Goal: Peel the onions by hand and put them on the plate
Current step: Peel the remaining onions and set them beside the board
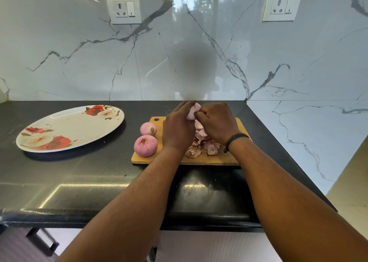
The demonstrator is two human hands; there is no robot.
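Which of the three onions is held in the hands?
The pale onion gripped between both hands above the cutting board; the other two lie on the board's left end.

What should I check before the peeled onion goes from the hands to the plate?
1. Onion held firmly: ok, the left hand grips it and the right hand pinches at its skin.
2. Onion fully peeled: cannot tell, the fingers hide most of it.
3. Plate has free space: ok, nothing lies on it.
4. Path to the plate: ok, only two onions stand at the left edge of the cutting board, low enough to pass over.
5. Peels kept off the plate: ok, they lie piled on the board.
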